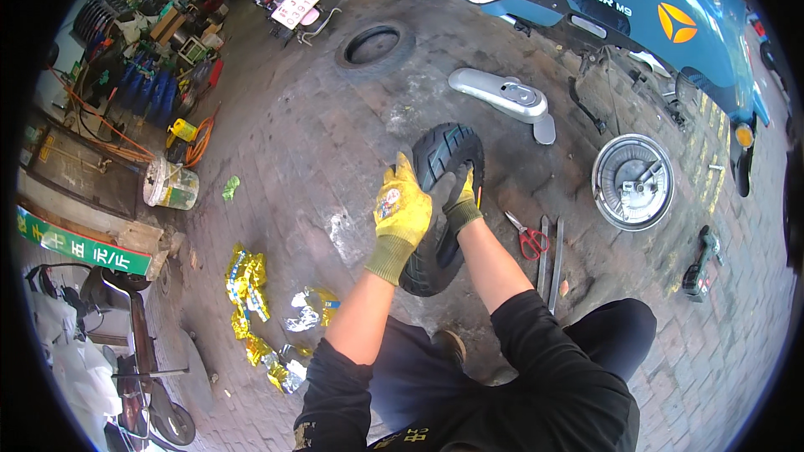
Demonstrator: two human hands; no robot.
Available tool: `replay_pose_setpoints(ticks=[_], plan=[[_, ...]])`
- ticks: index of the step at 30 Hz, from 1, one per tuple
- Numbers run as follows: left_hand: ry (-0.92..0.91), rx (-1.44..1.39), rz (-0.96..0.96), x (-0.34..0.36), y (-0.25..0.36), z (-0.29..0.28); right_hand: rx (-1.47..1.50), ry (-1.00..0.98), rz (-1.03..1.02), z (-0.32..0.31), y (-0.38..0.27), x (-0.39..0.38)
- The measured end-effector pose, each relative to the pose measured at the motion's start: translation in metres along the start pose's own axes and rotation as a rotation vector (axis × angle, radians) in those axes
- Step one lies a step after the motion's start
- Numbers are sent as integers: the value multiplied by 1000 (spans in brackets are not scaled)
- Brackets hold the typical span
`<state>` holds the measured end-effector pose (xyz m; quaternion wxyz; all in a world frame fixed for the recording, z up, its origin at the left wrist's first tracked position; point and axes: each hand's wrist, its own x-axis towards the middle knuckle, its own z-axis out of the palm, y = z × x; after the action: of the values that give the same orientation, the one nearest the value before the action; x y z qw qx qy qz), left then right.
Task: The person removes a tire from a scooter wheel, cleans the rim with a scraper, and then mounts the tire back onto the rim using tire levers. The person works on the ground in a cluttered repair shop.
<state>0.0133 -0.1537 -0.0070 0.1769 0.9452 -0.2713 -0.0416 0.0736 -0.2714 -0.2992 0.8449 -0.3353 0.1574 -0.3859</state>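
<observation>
A black scooter tyre [450,146] with a grooved tread stands upright in front of me. My left hand [400,205] wears a yellow glove and grips the tyre's left side. My right hand [465,201], also gloved, holds the tyre from the right, partly hidden by it. Just right of the tyre lie red-handled scissors [533,243] and two long metal tyre levers [556,259]. A silver wheel hub [631,180] lies farther right, and a silver cover [498,94] lies beyond the tyre. Crumpled gold wrapping [251,280] is on the paving left of my arms.
Another tyre [394,63] lies behind. A blue scooter body [712,59] fills the back right; a cordless tool [697,272] is at the right. A white bucket [176,184], stacked clutter [142,84] and parked scooter parts [142,343] line the left; a pink-plated vehicle [285,4] stands behind.
</observation>
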Motion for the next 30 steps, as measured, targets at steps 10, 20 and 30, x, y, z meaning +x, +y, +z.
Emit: replay_pose_setpoints(ticks=[10,20,30], plan=[[-60,-178,-31,34,-42,-14,-380,-513,816,-66,-139,-58],[-78,-441,-302,29,-167,-14,-241,-386,1856,-111,-222,-243],[24,-251,-374,28,-118,-3,-330,-180,358,208,-259,124]])
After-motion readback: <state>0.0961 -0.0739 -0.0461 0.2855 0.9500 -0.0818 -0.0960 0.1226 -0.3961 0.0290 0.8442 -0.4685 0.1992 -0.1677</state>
